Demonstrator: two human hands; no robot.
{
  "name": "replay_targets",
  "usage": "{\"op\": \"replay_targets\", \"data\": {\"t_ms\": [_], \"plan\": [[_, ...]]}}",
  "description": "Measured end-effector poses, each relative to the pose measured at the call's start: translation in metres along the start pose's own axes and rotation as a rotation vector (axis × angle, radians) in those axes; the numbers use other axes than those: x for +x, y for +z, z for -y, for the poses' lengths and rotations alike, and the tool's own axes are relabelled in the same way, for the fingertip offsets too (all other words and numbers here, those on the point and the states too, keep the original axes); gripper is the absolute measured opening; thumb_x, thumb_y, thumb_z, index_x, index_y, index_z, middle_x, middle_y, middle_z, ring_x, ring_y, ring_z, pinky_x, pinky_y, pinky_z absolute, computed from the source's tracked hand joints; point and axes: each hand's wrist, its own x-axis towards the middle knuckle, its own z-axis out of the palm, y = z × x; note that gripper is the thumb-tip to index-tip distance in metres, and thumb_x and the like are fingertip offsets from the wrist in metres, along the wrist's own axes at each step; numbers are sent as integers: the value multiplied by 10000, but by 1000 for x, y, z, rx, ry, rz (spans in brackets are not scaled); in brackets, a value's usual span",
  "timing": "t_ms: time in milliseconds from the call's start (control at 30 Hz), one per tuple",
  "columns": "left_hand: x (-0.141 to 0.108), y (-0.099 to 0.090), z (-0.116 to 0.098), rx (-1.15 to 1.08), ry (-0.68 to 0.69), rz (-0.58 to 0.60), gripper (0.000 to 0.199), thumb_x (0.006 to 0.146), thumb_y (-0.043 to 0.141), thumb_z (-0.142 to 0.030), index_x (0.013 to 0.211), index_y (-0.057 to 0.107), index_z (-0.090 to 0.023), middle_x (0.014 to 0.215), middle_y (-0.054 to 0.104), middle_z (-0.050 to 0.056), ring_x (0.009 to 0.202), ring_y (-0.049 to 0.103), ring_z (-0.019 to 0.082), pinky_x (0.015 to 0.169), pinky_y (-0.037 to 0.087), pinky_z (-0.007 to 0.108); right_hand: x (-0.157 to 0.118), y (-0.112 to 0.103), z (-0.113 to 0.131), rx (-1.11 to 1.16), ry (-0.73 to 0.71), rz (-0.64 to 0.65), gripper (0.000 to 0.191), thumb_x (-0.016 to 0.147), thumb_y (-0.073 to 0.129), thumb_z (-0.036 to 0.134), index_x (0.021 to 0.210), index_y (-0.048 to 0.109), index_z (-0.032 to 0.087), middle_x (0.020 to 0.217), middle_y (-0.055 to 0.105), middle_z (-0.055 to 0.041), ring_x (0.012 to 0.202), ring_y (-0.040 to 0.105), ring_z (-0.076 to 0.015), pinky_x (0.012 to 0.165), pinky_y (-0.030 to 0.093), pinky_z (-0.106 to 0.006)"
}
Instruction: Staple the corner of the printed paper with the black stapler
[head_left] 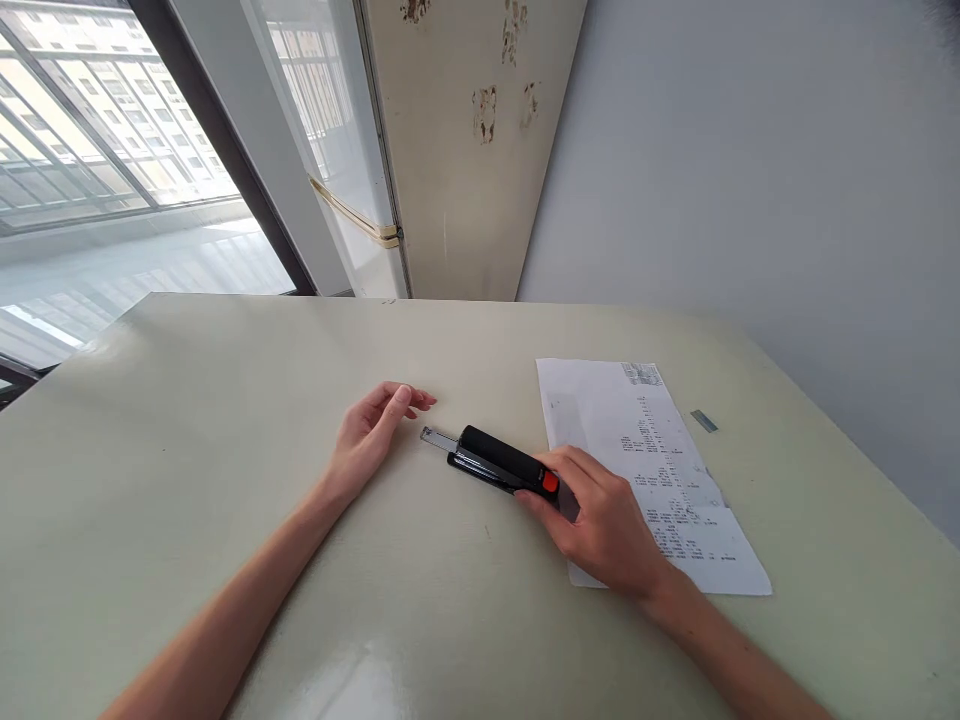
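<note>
A black stapler [499, 458] with an orange-red button at its rear lies across the middle of the table, and a metal slide sticks out of its left end. My right hand [592, 505] grips its rear end between thumb and fingers. The stapler's underside and the fingertips on the far side are partly hidden. Just left of the metal slide, apart from it, my left hand [373, 425] rests on its side with fingers loosely bent and nothing visible in them. Printed paper [607, 410] lies beneath and beyond my right hand.
A small grey strip of staples [703, 420] lies right of the paper. The pale table [225, 420] reaches toward a worn cabinet panel [465, 200] and a grey wall [735, 180]. At the far left is a window [112, 130].
</note>
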Motion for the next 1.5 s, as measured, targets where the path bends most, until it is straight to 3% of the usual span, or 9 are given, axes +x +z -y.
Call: {"op": "replay_targets", "data": {"t_ms": [300,500,667,867,1033,1133,1233,1333,1500], "plan": [[-6,28,-2,-611,-203,87,379,952,681,-568,950,735,-194,1194,775,114,1248,668,293,1125,473,440,4,-9,8,476,407,-55,275,975,668,493,1007,713,224,838,714,-35,769,693,-215,695,625,-330],[-17,43,-4,-942,-428,150,419,1000,571,-551,964,773,-186,1316,750,125,1381,606,302,1214,431,440,11,-14,11,1054,680,119,406,963,661,541,1099,734,166,1156,754,-151,936,788,-294,610,655,-324],[-23,48,-5,-1011,-474,200,378,1004,547,-467,1071,768,-168,1412,696,131,1471,511,314,1240,403,484,11,-16,12,1152,735,309,426,1007,598,516,1150,772,154,1167,766,-187,934,812,-321,447,609,-273],[-21,45,-2,-1083,-537,185,338,1025,500,-364,1093,756,-154,1394,706,128,1445,545,292,1217,424,444,6,-15,7,1165,797,286,453,1032,553,516,1140,791,146,1108,800,-186,913,820,-306,466,630,-275],[-20,46,-2,-1091,-589,131,327,1033,485,-353,1074,736,-148,1299,728,162,1272,668,283,1106,512,426,7,-18,4,1088,686,172,473,1038,513,530,1165,770,153,977,808,-174,871,814,-310,468,608,-303],[-21,47,-1,-1080,-570,125,201,982,590,-326,993,714,-168,1037,734,110,894,715,196,865,583,350,9,-20,3,1003,565,69,412,1032,537,514,1158,734,175,999,790,-152,874,802,-308,507,604,-323],[-24,50,-2,-975,-515,149,139,934,685,-310,983,688,-180,740,537,-19,527,423,77,542,443,249,10,-20,3,902,515,-15,375,1040,536,508,1187,683,196,1072,768,-139,876,794,-294,530,606,-331],[-30,51,-7,-750,-411,141,241,942,695,-375,1124,669,-220,697,395,-66,499,251,69,468,276,235,10,-19,5,784,512,-87,372,1036,550,519,1224,644,212,1056,772,-124,843,792,-279,591,637,-366],[-37,53,-12,-399,-245,75,506,974,648,-416,1449,526,-294,679,352,-79,533,274,100,492,228,246,7,-16,7,686,479,-164,380,1006,615,518,1257,640,233,1089,766,-102,775,759,-234,638,655,-386]]}}
